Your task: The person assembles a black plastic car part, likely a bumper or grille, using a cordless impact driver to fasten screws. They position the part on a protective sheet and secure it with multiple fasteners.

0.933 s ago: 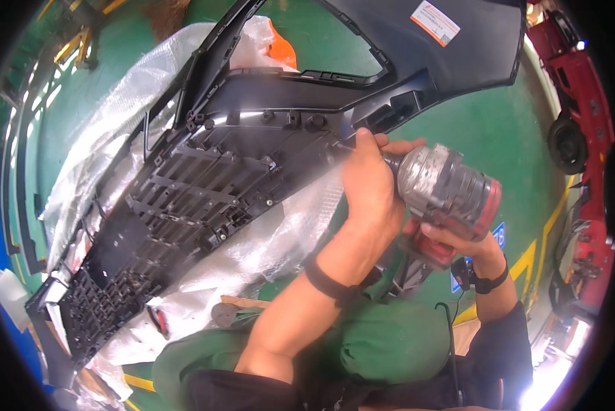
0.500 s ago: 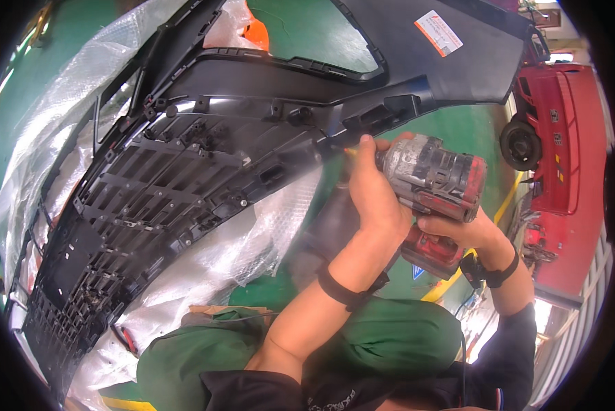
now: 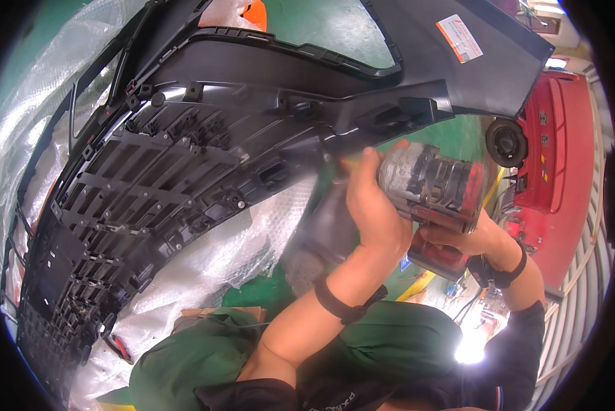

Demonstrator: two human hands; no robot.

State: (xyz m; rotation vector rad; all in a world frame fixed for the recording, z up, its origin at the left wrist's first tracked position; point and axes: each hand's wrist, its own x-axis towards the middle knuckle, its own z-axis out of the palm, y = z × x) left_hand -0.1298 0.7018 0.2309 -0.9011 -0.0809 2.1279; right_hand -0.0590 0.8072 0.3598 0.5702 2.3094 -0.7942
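Note:
A scuffed grey, black and red cordless drill (image 3: 434, 185) is held up at the centre right. My right hand (image 3: 451, 240) is wrapped round its grip, above the red battery end. My left hand (image 3: 372, 198) is closed about the drill's front end, thumb upward; its other fingers are mostly hidden behind the tool. By that thumb shows a small blurred yellow and red tip (image 3: 350, 163), pointing at the edge of a large black plastic car bumper (image 3: 300, 147). The bumper lies with its ribbed, clip-studded inner side toward me. Whether the tip touches it I cannot tell.
Bubble wrap (image 3: 218, 246) lies under and beside the bumper on the green floor (image 3: 252, 291). A red-handled tool (image 3: 120, 348) rests near the bumper's lower end. At the right stand a red vehicle (image 3: 560, 144) and a black wheel (image 3: 506, 144). An orange item (image 3: 254, 15) shows at the top.
The view has shifted slightly, so the bumper and red vehicle sit a little differently. Both hands keep their hold on the drill, which has barely moved.

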